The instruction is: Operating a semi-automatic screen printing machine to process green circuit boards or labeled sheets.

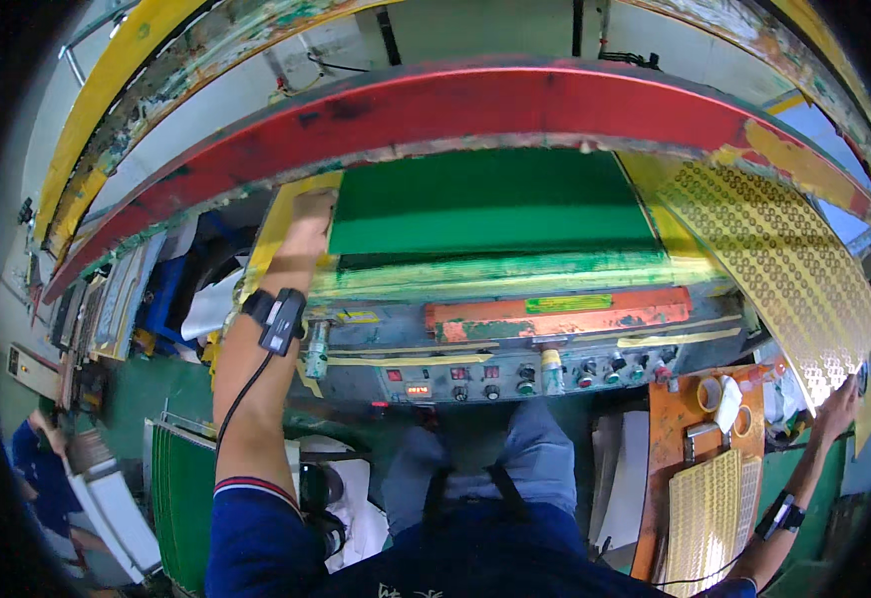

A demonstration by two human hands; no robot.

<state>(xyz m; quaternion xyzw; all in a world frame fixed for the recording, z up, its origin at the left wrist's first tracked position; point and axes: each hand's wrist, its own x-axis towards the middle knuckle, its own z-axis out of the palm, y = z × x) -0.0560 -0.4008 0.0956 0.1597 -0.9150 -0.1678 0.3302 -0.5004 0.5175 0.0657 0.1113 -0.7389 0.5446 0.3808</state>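
Note:
My right hand (836, 407) pinches the near end of a large yellow-gold sheet (769, 259) with rows of small ring-like patterns. The sheet bends up and away, its far end lying over the right side of the machine bed. My left hand (309, 221) reaches forward to the left edge of the flat green panel (485, 204), beside a yellow border strip. Its fingers are blurred and partly hidden, so their grip is unclear. Above the far part of the panel runs a long red frame bar (435, 105), stained with paint.
An orange bar (560, 314) and a control panel (495, 379) with knobs line the machine's front. At right, a wooden table (660, 429) bears tape rolls (710, 394) and a stack of patterned sheets (705, 508). Another person (42, 468) works at far left near a green rack (181, 498).

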